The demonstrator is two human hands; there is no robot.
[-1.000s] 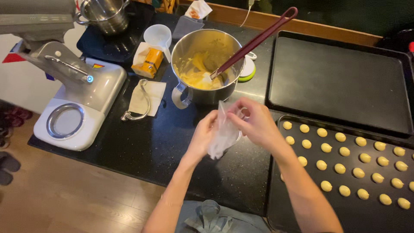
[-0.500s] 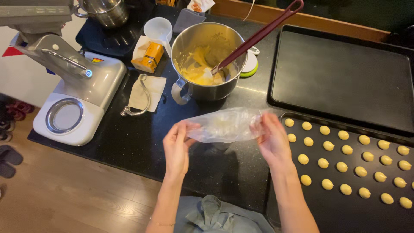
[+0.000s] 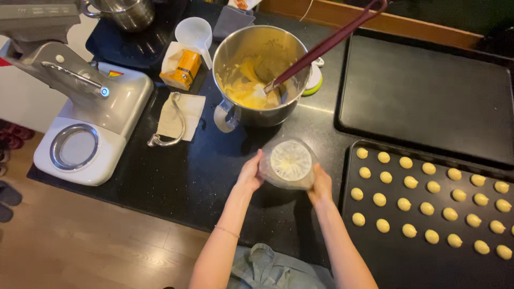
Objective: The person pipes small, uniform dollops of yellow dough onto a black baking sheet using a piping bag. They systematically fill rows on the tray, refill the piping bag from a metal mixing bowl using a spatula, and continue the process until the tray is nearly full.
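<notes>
Both hands hold a clear plastic piping bag [image 3: 289, 162] over the black counter, its round mouth spread open and facing up. My left hand [image 3: 250, 174] grips its left side and my right hand [image 3: 322, 183] its right side. Just beyond stands a steel mixing bowl [image 3: 261, 114] with yellow batter [image 3: 243, 92] and a dark red spatula [image 3: 326, 44] leaning in it. To the right, a black baking tray [image 3: 350, 236] carries several small piped dough mounds [image 3: 409, 182].
An empty black tray [image 3: 428, 96] lies at the back right. A white stand mixer [image 3: 80, 123] sits at the left, a dough hook [image 3: 171, 131] on a paper towel beside it. A butter block [image 3: 183, 69], a measuring cup [image 3: 194, 32] and a pot [image 3: 126, 10] stand behind.
The bag was bunched between both hands, then stretched out sideways. Now it is turned upright with its mouth pulled open into a circle, and the hands sit lower on the counter.
</notes>
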